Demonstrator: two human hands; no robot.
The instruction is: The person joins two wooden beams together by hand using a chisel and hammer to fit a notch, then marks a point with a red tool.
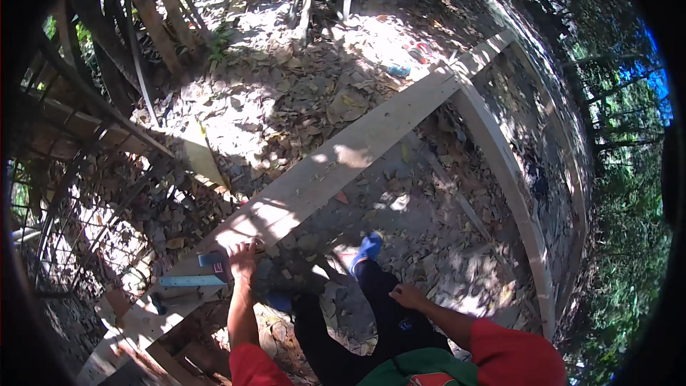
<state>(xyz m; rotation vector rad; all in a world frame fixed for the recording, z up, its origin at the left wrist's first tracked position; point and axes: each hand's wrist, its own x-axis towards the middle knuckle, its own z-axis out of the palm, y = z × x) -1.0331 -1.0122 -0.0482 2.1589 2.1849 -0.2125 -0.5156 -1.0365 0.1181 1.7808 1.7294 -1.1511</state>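
My left hand (241, 262) is at the near edge of a long wooden plank (314, 179), closed against the dark handle of a try square (191, 281). The square's metal blade lies across the plank, pointing left. My fingertips reach over the plank's upper face, and the thumb is hard to make out. My right hand (408, 297) is beside my right leg, away from the wood, with its fingers drawn together. Whatever it may hold is too small or hidden to tell. A small dark object (157, 304) sits on the wood left of the square.
A second board (504, 164) meets the plank's far end at a corner and curves down the right. Wood pieces (136, 336) lie at lower left. Wire mesh (64, 186) and trunks stand left. Leaf litter covers the ground around my feet; red items (421, 50) lie beyond the plank.
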